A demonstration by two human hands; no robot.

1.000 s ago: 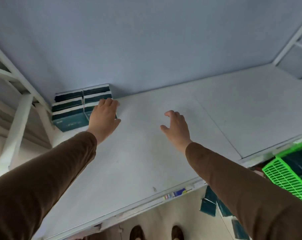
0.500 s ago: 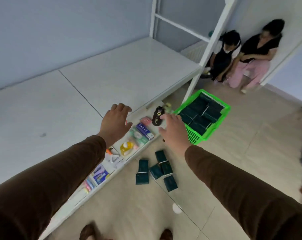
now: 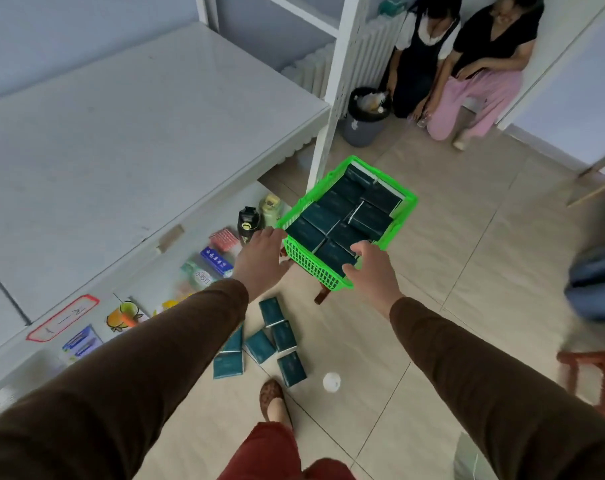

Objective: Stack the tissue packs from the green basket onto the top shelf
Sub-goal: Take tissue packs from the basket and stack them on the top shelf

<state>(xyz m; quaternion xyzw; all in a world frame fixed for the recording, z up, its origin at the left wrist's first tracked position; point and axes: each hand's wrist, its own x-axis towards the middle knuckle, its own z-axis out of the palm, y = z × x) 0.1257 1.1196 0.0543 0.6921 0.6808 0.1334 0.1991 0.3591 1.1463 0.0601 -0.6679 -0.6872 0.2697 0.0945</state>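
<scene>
Both hands are reaching down toward the green basket (image 3: 403, 216) at the middle of the frame, which is sitting raised off the floor on a wooden stool (image 3: 321, 295). The right hand (image 3: 373, 271) is hovering over the near right corner, fingers loosely spread and gripping nothing, its fingertips just above the nearest tissue packs (image 3: 342, 220) — dark teal, lying flat and packed edge to edge in the basket. The left hand (image 3: 262, 259) is also relaxed and empty, hanging just beside the basket's near left corner rather than over it. So the right hand is the nearer one, I judge; the packs are lying directly ahead of and below its fingers. The top shelf (image 3: 121, 133) is filling the upper left, well apart from the basket.
</scene>
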